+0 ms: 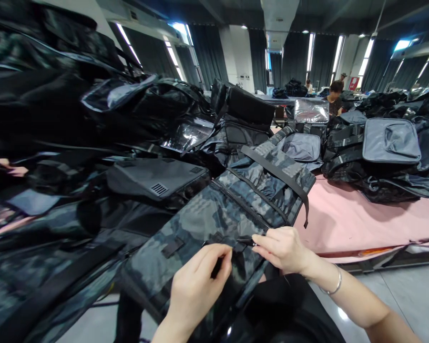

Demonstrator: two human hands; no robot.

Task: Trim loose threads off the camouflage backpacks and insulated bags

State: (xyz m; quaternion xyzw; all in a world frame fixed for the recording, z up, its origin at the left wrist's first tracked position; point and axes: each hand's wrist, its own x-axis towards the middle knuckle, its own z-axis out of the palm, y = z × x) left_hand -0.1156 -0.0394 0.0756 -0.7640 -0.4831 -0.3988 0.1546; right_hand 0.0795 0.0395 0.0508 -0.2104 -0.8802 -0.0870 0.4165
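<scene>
A camouflage bag in grey, blue and black lies slantwise before me, with dark zips and a black strap across its far part. Over its near side, my left hand is closed in a pinch, and whatever the fingertips hold is hidden. My right hand, with a bangle on the wrist, pinches a small narrow black piece just above the bag's surface. The kind of piece cannot be made out. The two hands are close together but apart. A small black patch shows on the bag to their left.
Dark bags are heaped high on the left, blurred. A grey-topped bag lies beyond the camouflage one. More bags with grey panels rest on the pink-covered table at right. A person is farther back.
</scene>
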